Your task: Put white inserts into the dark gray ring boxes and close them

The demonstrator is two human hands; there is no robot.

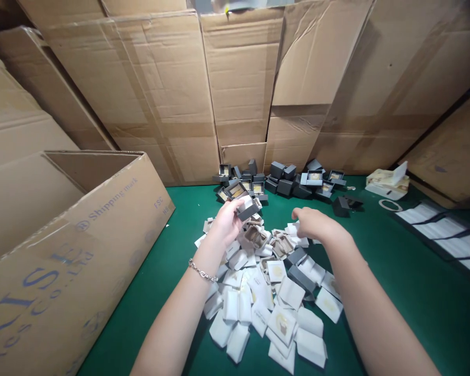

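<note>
My left hand is closed around a small dark grey gift box with a white piece at its top. It is held over the near side of a cluster of open grey boxes. To the right, my right hand hovers at the upper edge of a heap of white folded cards and packets. Its fingers are bent, with the index finger apart from the others, and I see nothing held in it. Beige box inserts lie between the hands. Another opened grey box rests on the heap, below my right hand.
A large open carton stands at left. Cardboard walls close off the back of the green table. Several dark boxes sit along it. A tissue pack, a white ring and a black tray of white pieces are at right.
</note>
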